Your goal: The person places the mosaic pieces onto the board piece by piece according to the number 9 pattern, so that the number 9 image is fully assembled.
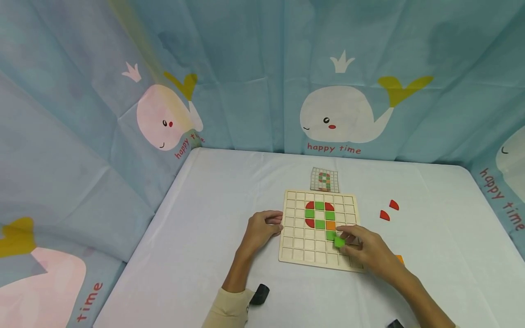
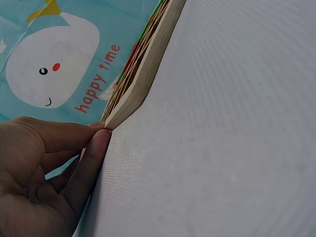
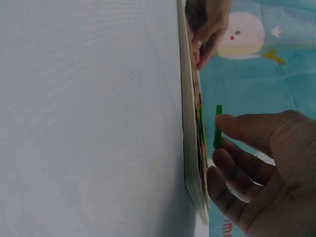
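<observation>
A wooden grid board (image 1: 301,243) lies flat on the table, with red quarter-round, green square and orange square tiles set in several of its cells. My left hand (image 1: 261,230) holds the board's left edge; in the left wrist view the thumb and a finger (image 2: 64,136) meet at that edge. Over the lower right of the board, my right hand (image 1: 371,250) pinches a green square tile (image 1: 339,242) between thumb and finger. The right wrist view shows this tile (image 3: 218,126) raised off the board, edge-on to the camera.
Behind the board lies a small pattern card (image 1: 315,180) with a coloured grid. Two red quarter-round tiles (image 1: 394,205) rest to the right. An orange tile (image 1: 399,259) is partly hidden by the right forearm. A curtain with whales (image 1: 246,114) hangs around the white table (image 1: 205,228).
</observation>
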The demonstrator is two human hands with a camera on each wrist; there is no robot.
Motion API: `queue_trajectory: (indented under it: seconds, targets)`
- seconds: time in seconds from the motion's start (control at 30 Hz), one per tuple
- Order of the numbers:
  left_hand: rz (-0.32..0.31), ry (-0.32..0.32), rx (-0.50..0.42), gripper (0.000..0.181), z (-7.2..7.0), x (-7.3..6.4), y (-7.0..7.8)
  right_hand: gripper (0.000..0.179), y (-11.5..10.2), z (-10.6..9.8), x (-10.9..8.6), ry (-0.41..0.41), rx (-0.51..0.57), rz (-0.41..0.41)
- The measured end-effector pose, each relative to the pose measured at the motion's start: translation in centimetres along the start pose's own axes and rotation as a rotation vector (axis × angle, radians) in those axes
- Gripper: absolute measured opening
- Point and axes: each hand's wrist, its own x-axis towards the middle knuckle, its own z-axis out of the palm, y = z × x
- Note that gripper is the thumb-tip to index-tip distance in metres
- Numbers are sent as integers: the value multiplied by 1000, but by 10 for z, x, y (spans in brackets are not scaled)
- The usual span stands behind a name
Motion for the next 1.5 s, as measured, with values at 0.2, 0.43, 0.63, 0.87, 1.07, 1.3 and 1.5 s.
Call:
queue_trajectory:
  seconds: [0.2,0.43,0.63,0.87,1.07,1.3,1.5]
  targets:
    - [0,-4,-29,40,0,-1,0,49,-5,3,2,-62,9,18]
    - [-1,3,-10,40,1,0,0,47,-9,6,4,-110,4,51]
    - [-5,7,2,39,1,0,-1,46,-11,8,7,-161,15,87]
    - [-10,10,-2,39,2,0,0,45,-11,10,8,-170,-9,96]
    - [-7,5,0,39,2,0,-1,43,-11,11,8,-163,-10,88]
    - [-3,7,-6,39,2,0,0,45,-11,11,8,-147,-9,62]
    - [-4,8,-17,39,1,0,1,45,-11,11,9,-137,-6,54]
